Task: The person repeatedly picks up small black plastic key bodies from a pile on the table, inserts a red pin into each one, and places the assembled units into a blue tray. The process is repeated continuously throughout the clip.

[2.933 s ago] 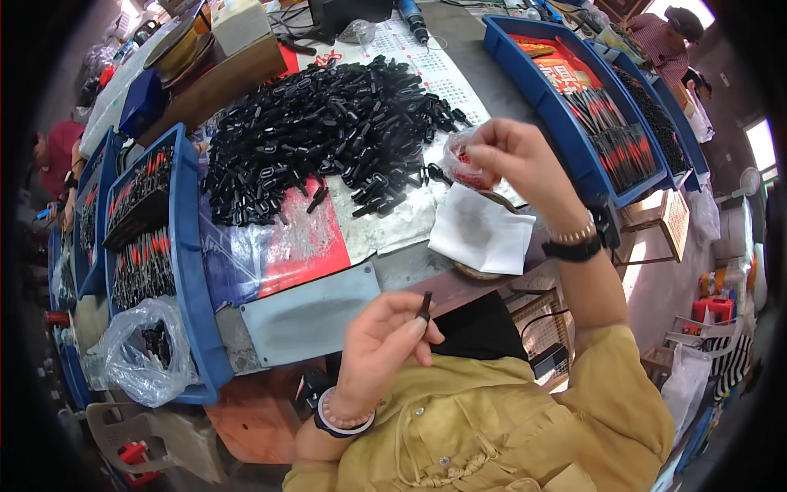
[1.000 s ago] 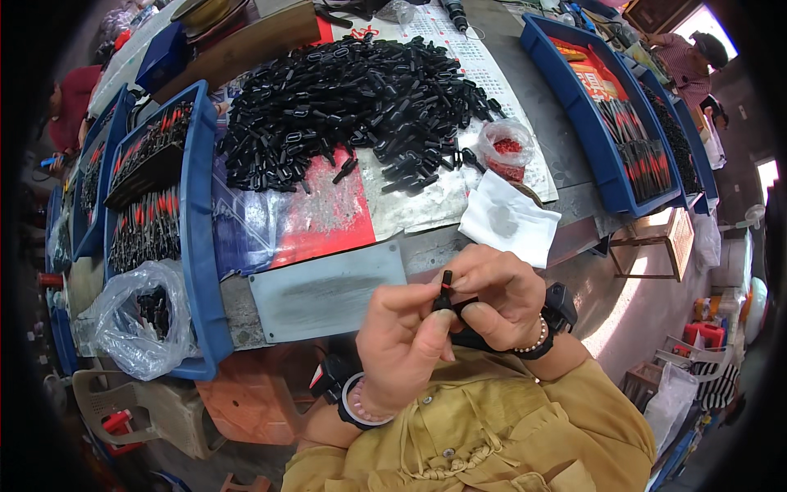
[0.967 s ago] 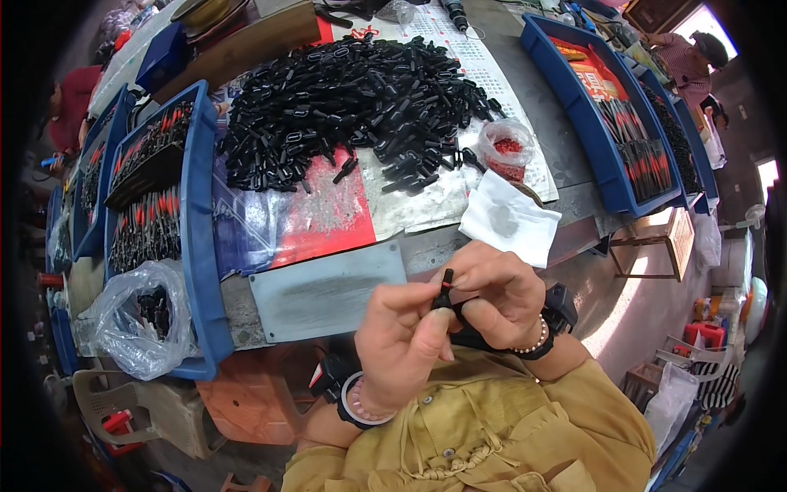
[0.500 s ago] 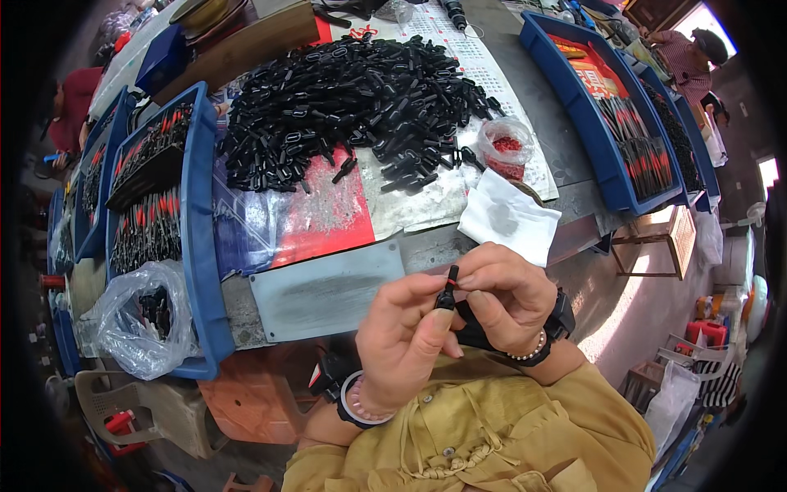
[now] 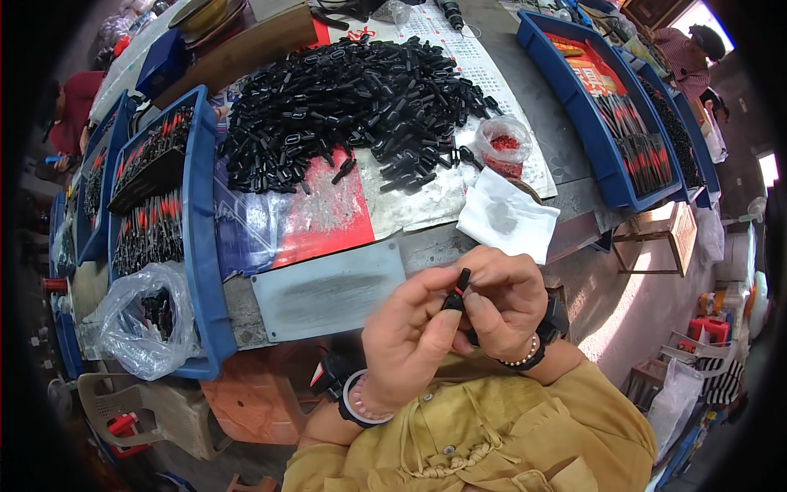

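Observation:
A small black plastic part [image 5: 452, 303] with a narrow stem and a thin red ring around it is pinched between my two hands, above the table's near edge. My left hand [image 5: 407, 343] is closed, thumb and forefinger gripping the part's lower body. From the other side, my right hand [image 5: 510, 305] is closed too, its thumb and fingertips at the red ring and stem. The fingers partly hide the part. Beyond them lies a large heap of similar black parts [image 5: 344, 107]. A clear bag of small red pieces [image 5: 504, 148] stands at the heap's right.
A white cloth [image 5: 508, 220] and a worn grey plate [image 5: 328, 291] lie along the near edge. Blue trays of black and red parts flank the table, left [image 5: 215, 238] and right [image 5: 602, 156]. A clear plastic bag [image 5: 147, 328] sits in the left tray. Other people are further back.
The black part has tilted to the right, its stem now leaning. My fingers have shifted slightly around it, the right hand moving a little to the left. Nothing on the table has moved.

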Demonstrator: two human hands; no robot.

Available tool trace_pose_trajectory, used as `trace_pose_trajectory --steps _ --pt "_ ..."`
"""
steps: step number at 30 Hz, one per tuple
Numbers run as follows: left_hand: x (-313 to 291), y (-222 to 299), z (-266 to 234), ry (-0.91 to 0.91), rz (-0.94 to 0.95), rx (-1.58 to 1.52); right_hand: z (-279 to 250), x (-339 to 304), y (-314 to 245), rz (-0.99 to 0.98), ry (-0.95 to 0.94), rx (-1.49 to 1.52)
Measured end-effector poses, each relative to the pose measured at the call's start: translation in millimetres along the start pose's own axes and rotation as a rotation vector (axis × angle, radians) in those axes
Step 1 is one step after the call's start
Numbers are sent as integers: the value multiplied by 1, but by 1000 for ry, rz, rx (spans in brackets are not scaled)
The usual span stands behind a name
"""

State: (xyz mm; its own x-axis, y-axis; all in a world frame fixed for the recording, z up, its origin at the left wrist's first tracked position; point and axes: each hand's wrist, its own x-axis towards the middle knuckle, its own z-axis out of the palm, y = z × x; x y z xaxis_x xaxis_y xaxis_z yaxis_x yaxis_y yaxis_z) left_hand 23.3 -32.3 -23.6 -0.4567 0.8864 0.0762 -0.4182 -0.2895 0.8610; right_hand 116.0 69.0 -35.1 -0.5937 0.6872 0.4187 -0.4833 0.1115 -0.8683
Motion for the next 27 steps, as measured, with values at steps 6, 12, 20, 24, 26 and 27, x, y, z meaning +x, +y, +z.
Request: trace_pose_trajectory --steps 6,12,20,24,26,27 --pt "-4 -2 -2 40 25 -3 -6 1 3 -82 -136 -164" --pt "-7 -4 0 146 -22 18 -7 3 5 19 -188 51" --pt "-7 0 -12 102 -96 -249 0 -1 3 181 -143 108" --pt "-11 1 -18 92 -204 -360 -6 2 4 198 -81 70" --pt "-12 4 -23 92 -210 -440 -9 4 4 151 -89 46" --pt "-14 6 -25 118 -215 -427 -9 3 3 178 -87 24"
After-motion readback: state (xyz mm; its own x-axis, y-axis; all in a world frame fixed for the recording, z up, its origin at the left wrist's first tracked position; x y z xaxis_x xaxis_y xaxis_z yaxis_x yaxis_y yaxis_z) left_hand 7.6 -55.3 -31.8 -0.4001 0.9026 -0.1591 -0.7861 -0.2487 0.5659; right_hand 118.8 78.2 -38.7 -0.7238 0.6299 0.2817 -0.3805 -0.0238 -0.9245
